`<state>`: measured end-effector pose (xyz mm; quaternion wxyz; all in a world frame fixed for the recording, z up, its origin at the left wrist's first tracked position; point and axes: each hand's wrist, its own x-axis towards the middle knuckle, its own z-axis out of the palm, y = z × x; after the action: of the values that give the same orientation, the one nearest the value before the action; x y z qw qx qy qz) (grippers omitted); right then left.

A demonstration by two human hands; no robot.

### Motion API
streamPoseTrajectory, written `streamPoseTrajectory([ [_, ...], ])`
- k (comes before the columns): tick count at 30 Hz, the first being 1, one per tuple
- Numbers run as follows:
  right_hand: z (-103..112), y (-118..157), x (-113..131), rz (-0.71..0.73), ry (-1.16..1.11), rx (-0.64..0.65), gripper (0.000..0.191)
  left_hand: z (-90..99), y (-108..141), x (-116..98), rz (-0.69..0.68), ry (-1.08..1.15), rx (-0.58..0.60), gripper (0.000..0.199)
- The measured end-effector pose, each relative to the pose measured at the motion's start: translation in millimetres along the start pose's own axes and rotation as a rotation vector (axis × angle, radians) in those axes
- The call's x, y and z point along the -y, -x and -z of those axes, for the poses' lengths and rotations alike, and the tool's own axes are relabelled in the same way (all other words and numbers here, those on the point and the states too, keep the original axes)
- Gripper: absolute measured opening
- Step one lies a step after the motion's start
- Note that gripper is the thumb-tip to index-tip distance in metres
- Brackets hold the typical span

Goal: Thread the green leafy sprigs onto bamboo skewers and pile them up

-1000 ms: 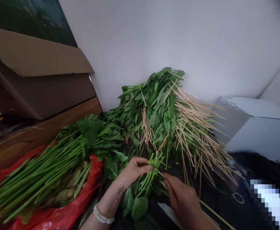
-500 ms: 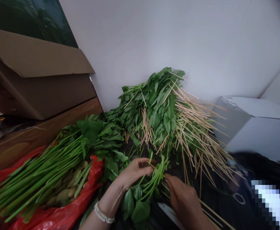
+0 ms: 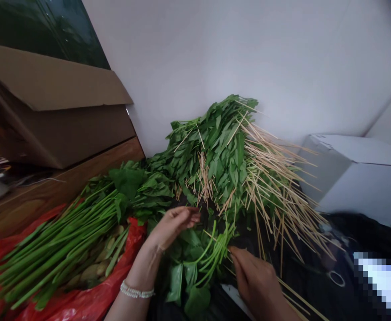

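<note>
My right hand (image 3: 257, 276) is closed in a pinch on a thin bamboo skewer, whose tip pokes out to the left. Threaded on it, a small bunch of leafy greens (image 3: 220, 249) hangs just left of my fingers, pale stems up and broad leaves down. My left hand (image 3: 178, 220) hovers above and left of this bunch, apart from it, fingers loosely bent and nothing seen in them. Beyond both hands rises a pile of skewered greens (image 3: 222, 151), with many bare skewer ends (image 3: 278, 183) sticking out to the right.
At left, long green stalks (image 3: 71, 236) lie over a red plastic bag (image 3: 98, 298) holding brownish roundish pieces. A cardboard box (image 3: 82, 129) stands on a wooden surface (image 3: 115, 156) behind. A white box (image 3: 365, 178) is at right. Loose skewers (image 3: 295, 296) lie beside my right forearm.
My left hand has let go of the greens on the skewer and moved up and left. My right hand keeps the skewer in nearly the same place.
</note>
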<state>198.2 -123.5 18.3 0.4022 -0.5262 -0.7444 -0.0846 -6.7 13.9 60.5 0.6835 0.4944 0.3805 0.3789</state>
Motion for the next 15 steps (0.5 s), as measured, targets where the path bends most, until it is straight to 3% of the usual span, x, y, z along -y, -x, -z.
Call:
streamPoseTrajectory([
  [2, 1, -1, 2, 0.03, -0.003, -0.018, 0.022, 16.6, -8, -10, -0.14, -0.058, -0.232, 0.048],
  [4, 0, -1, 4, 0.053, -0.008, -0.018, 0.021, 28.1, -19, -14, -0.233, -0.362, -0.376, 0.042],
  [6, 0, -1, 3, 0.066, -0.008, -0.016, 0.021, 33.2, -30, -14, -0.251, -0.754, -0.4, 0.029],
  [8, -2, 0, 2, 0.076, 0.002, -0.017, 0.021, 33.7, -40, -10, -0.232, -1.012, -0.406, 0.019],
  [15, -5, 0, -2, 0.092, 0.022, -0.028, 0.021, 32.3, -52, 16, -0.087, -1.285, -0.499, 0.025],
])
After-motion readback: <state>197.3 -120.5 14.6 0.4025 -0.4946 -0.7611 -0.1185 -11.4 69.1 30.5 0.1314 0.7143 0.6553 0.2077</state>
